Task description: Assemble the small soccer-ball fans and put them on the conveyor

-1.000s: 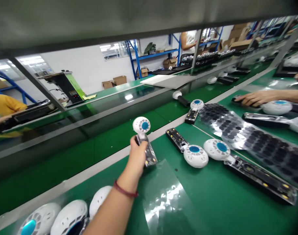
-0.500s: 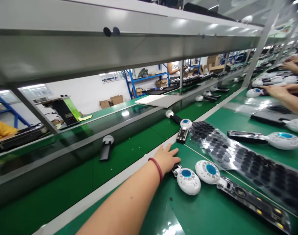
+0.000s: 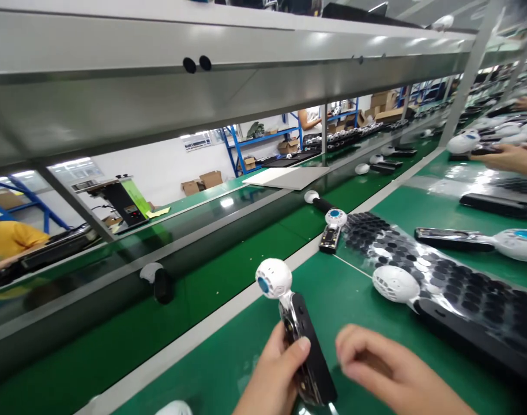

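- Unit on belt [image 3: 157, 280]: lies alone on the moving green conveyor [image 3: 116, 340], well left of and beyond the fingers, apparently released for transport.
- Left hand [image 3: 274, 377]: fingers wrapped round the dark handle of the handheld fan [image 3: 296, 328], white head uppermost and beyond the fingertips, apparently for inspection.
- Right hand [image 3: 380, 369]: fingers loosely curled, holding nothing, just right of the handle.
- Pad sheet [image 3: 440, 276]: beyond the right fingers, within reach.
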A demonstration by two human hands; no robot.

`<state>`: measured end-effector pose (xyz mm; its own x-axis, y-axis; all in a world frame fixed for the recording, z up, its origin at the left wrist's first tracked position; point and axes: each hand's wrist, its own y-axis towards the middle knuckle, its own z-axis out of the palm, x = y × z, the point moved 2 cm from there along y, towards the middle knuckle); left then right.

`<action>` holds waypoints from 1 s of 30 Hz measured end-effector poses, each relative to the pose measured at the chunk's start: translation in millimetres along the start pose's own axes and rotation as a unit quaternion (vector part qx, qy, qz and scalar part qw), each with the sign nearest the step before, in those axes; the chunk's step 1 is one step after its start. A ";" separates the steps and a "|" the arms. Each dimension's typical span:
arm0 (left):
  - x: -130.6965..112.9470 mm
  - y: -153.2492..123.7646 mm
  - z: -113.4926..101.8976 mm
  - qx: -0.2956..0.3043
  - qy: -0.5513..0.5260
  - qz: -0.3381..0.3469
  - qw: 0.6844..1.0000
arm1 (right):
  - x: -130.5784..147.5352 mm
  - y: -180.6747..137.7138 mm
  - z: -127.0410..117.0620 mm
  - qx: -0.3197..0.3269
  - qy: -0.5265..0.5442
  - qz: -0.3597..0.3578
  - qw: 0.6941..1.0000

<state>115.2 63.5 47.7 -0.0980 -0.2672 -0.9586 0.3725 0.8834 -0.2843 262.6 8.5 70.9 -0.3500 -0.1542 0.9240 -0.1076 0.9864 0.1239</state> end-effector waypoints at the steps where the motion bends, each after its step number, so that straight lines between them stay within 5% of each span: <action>1: 7.8 -3.5 -1.9 0.002 -0.082 -0.027 0.996 | 3.6 11.1 0.8 -0.009 0.046 0.026 0.999; 4: 23.4 -7.7 -8.3 -0.055 -0.215 -0.068 0.973 | 15.1 36.8 12.1 0.019 0.067 0.054 0.996; 10: 25.2 -12.6 -14.1 -0.213 -0.017 -0.003 0.977 | 13.8 54.9 41.1 0.040 -0.053 0.040 0.997; 30: 28.5 -15.0 -13.4 -0.216 0.043 -0.010 0.975 | 16.0 53.9 45.6 0.064 -0.221 -0.033 0.973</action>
<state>94.5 47.8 24.5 -0.1844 -0.2691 -0.9453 -0.0527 0.9631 -0.2639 208.8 56.6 75.9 -0.7009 -0.2533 0.6668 -0.2479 0.9630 0.1052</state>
